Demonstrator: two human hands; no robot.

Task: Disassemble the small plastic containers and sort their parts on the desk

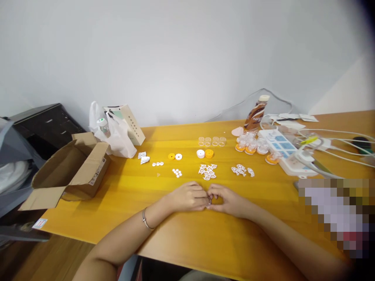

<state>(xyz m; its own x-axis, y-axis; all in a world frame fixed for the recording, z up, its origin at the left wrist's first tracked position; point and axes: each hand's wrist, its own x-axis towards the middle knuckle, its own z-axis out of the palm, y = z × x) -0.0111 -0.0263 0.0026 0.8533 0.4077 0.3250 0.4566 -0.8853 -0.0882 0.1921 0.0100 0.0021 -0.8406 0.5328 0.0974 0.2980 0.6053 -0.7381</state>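
Observation:
My left hand [191, 196] is closed, with its fingers curled above the table, and meets my right hand [230, 200]. The right fingertips and thumb pinch at the left fingers. A thin, pale edge shows between them, but the small piece itself is mostly hidden. Just beyond lie a pile of white openwork plastic pieces [208, 171] and a smaller group of similar pieces [239, 169]. Small white round pieces [177, 172] lie farther left. Behind these are a white ring cap [200, 153], a yellow ring cap [209, 153] and clear plastic cups [212, 141].
An open cardboard box [88, 171] and a white plastic bag [121, 138] stand left. Yellow disc [171, 156] and foil packets [143, 157] lie nearer the middle. At right are clear-topped orange-based assemblies [250, 148], a drink bottle [257, 114] and a power strip [284, 150] with cables.

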